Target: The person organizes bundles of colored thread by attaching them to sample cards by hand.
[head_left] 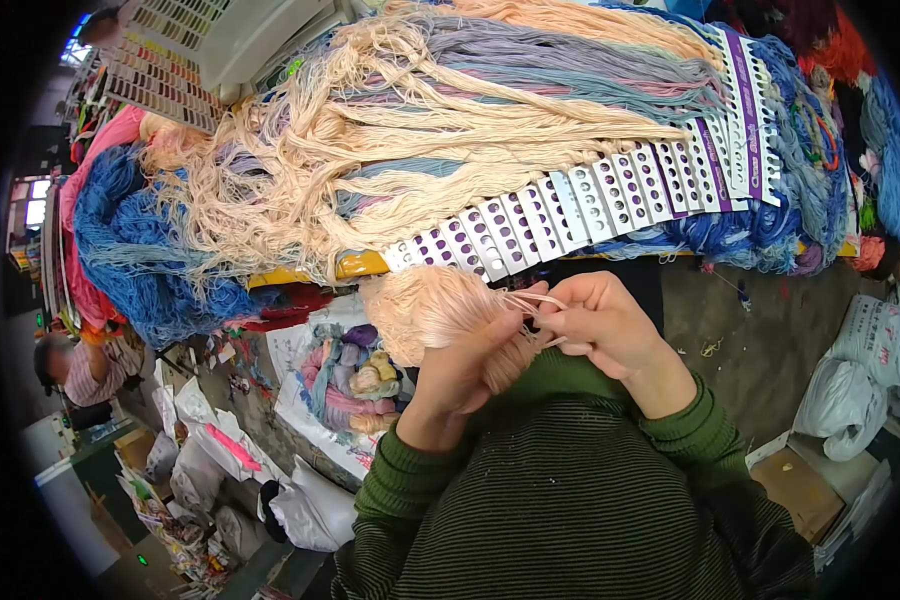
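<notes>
A thick pale peach skein of thread (440, 310) hangs in front of my body, just off the table's near edge. My left hand (470, 365) is wrapped around its gathered end. At that end, my right hand (600, 325) pinches a few strands of the same thread, which stretch in a short loop between the two hands. Beyond my hands, several white punched thread cards (515, 235) stand in an overlapping row along the table edge. Long cream threads (410, 150) run from these cards across the table.
Blue thread (135, 240) is heaped at the table's left end. On the floor at the left, coloured skeins (355, 375) lie on a white sheet. Plastic bags (845, 400) and an open cardboard box (795, 485) stand at the right. Another person (90, 370) is at the far left.
</notes>
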